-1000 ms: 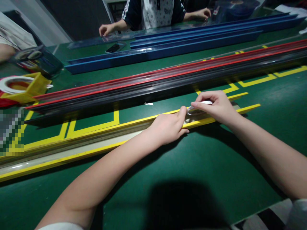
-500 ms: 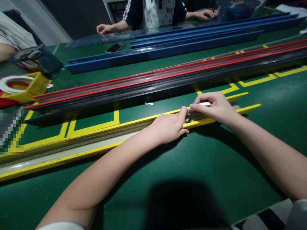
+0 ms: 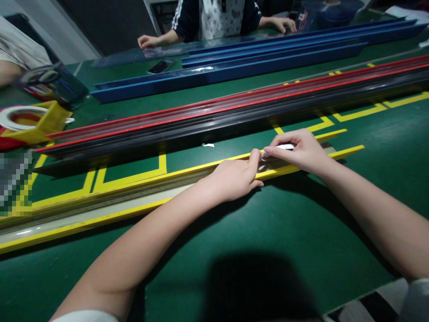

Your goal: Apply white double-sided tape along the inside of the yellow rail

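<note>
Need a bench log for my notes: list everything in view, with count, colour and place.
yellow rail: 1, yellow, pale inside, near side, under both hands
white strip: 1, white, just above the rail
red-and-black rails: one stack, mid-table
blue rails: several, blue, far side
phone: 1, black, by blue rails
tape roll: 1, white, far left
table: 1, green, yellow lines
other person: 1, dark sleeves, far side
left hand: rests on yellow rail
right hand: grip pinches white strip
</note>
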`<state>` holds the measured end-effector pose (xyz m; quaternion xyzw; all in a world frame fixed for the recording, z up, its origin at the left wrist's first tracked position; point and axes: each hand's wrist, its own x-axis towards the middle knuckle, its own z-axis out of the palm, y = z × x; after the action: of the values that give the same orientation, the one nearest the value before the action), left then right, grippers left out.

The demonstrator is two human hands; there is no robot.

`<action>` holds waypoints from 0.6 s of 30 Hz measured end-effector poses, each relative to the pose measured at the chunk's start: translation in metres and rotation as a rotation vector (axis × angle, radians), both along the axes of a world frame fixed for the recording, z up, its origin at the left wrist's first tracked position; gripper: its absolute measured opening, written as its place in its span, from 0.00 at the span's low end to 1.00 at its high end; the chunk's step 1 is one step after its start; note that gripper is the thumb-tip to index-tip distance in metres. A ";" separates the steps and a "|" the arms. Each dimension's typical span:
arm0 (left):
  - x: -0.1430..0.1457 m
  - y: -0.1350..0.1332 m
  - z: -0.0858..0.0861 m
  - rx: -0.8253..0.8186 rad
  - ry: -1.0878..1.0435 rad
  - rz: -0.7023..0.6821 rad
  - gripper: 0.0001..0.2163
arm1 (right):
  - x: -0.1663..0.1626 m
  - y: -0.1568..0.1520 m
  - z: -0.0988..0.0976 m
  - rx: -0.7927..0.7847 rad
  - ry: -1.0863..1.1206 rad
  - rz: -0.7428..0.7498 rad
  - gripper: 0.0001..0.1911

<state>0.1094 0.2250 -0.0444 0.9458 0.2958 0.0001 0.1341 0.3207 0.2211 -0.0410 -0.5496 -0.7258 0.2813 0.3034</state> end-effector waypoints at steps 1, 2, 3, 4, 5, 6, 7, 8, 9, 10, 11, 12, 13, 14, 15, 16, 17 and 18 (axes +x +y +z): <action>0.000 0.000 0.000 0.003 0.004 0.002 0.23 | 0.000 0.000 0.001 -0.009 0.014 0.002 0.17; 0.000 -0.001 0.000 0.003 0.005 0.003 0.23 | 0.001 0.000 0.002 -0.016 0.030 0.002 0.17; 0.000 -0.001 0.001 0.000 0.006 0.003 0.23 | 0.001 0.000 0.002 -0.020 0.044 -0.001 0.18; 0.000 -0.001 0.001 -0.005 0.005 0.001 0.22 | 0.001 0.000 0.003 -0.020 0.057 -0.005 0.18; 0.000 -0.001 0.001 -0.009 0.003 0.001 0.22 | 0.002 0.000 0.004 -0.020 0.068 -0.006 0.18; 0.000 -0.001 0.001 -0.011 0.000 0.002 0.22 | 0.002 0.000 0.005 -0.023 0.075 -0.003 0.19; 0.000 -0.001 0.001 -0.010 -0.003 0.003 0.22 | 0.002 0.000 0.005 -0.029 0.083 0.003 0.19; 0.000 -0.001 0.001 -0.008 -0.004 0.004 0.22 | 0.003 0.000 0.006 -0.040 0.090 0.011 0.19; 0.000 -0.001 0.001 -0.005 -0.006 0.003 0.22 | 0.003 0.000 0.006 -0.051 0.099 0.017 0.19; 0.000 -0.001 0.001 -0.003 -0.008 0.001 0.22 | 0.003 0.001 0.006 -0.060 0.108 0.016 0.19; 0.000 -0.001 0.001 -0.001 -0.010 -0.002 0.22 | 0.003 0.000 0.005 -0.064 0.117 0.008 0.19; 0.000 -0.001 0.001 -0.002 -0.011 -0.006 0.21 | 0.003 0.000 0.005 -0.061 0.127 -0.008 0.20; 0.000 -0.001 0.002 -0.005 -0.011 -0.008 0.21 | 0.003 0.000 0.005 -0.050 0.136 -0.029 0.21; 0.000 -0.001 0.002 -0.007 -0.011 -0.009 0.21 | 0.002 0.000 0.005 -0.036 0.143 -0.049 0.22; 0.000 -0.001 0.003 -0.009 -0.011 -0.012 0.21 | 0.002 -0.001 0.004 -0.022 0.150 -0.066 0.23; 0.000 -0.001 0.003 -0.011 -0.011 -0.016 0.21 | 0.001 -0.001 0.004 -0.010 0.156 -0.075 0.24; 0.000 -0.001 0.004 -0.010 -0.008 -0.025 0.20 | 0.001 -0.002 0.005 -0.002 0.161 -0.080 0.24; 0.000 -0.001 0.004 -0.004 -0.004 -0.036 0.19 | 0.001 -0.002 0.005 0.003 0.165 -0.080 0.24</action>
<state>0.1091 0.2237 -0.0403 0.9507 0.2786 -0.0012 0.1366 0.3215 0.2194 -0.0364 -0.5526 -0.6762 0.3122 0.3741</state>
